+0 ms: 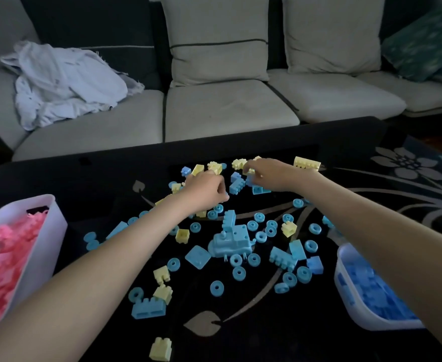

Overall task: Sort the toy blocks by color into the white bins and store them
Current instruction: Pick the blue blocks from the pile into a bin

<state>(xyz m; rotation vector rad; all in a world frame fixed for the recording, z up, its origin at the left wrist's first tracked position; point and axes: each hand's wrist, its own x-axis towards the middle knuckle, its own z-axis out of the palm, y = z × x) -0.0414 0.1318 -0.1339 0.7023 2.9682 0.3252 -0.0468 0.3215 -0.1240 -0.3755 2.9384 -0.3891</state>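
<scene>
Several blue blocks and blue rings [237, 242] and several pale yellow blocks [182, 235] lie scattered on a black table [280, 322] with a grey leaf pattern. My left hand [204, 190] reaches to the far side with its fingers curled round small yellow blocks [214, 167]. My right hand [269, 176] is beside it and pinches a small yellow block [250, 170]. A white bin [36, 244] at the left holds pink blocks. Another white bin [353, 304] at the right holds blue blocks, partly hidden by my right forearm.
A long yellow block [306, 163] sits at the table's far right edge. Behind the table stands a grey sofa [222, 111] with cushions and a crumpled white cloth [63, 82]. A patterned rug [407, 163] lies to the right.
</scene>
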